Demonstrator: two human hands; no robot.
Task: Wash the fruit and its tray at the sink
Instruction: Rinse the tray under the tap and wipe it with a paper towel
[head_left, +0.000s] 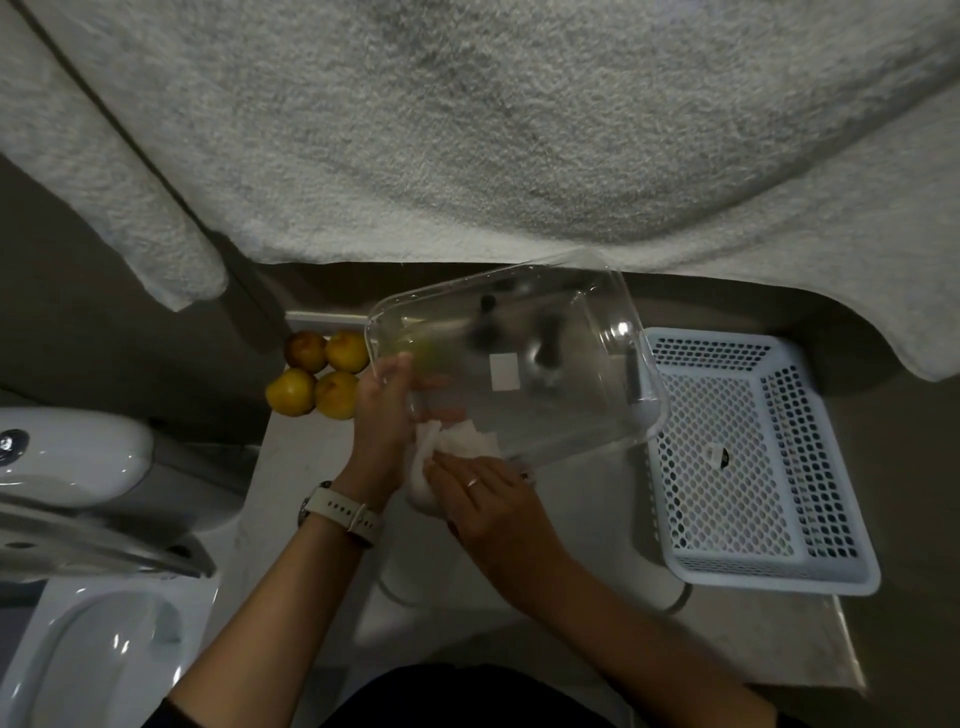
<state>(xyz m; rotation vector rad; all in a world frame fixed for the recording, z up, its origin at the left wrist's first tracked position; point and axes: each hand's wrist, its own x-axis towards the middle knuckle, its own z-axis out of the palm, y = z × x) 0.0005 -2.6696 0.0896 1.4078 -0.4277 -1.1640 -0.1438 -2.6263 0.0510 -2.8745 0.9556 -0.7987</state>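
A clear plastic tray (571, 332) is held tilted above the sink, its underside with a white label facing me. My left hand (387, 415) grips its left rim, thumb over the edge. My right hand (483, 499) presses a crumpled white paper towel (457, 447) against the tray's lower edge. Several yellow and reddish fruits (317, 374) lie on the counter at the left, behind my left hand. The dark tap shows blurred through the tray.
A white perforated basket (831, 519) stands on the counter at the right. A grey towel (467, 130) hangs across the top of the view. A white toilet (78, 467) with its lid is at the left. The sink rim (395, 592) shows below my wrists.
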